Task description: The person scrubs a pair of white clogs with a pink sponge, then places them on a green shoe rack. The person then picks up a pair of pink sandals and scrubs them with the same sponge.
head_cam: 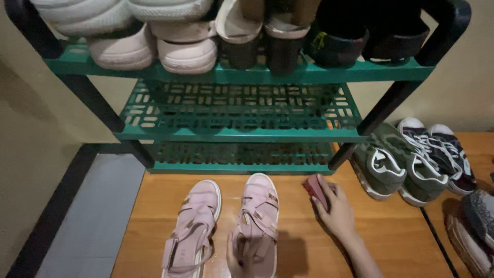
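Note:
Two pale pink strappy sandals lie side by side on the wooden floor in front of a green shoe rack [242, 135]. My left hand [243, 256] rests on the heel end of the right sandal [257, 216] and grips it. The left sandal [191, 226] lies untouched beside it. My right hand [337, 210] presses a small dark red cloth or sponge [315, 189] against the floor near the rack's lower right corner.
The rack's top shelf holds white sneakers [154, 49], tan sandals and dark shoes; its two lower shelves are bare. Green sneakers [396, 164] and dark sneakers [445, 152] sit on the floor at right, more shoes [476, 226] at the far right. A grey floor strip [92, 216] runs along the left.

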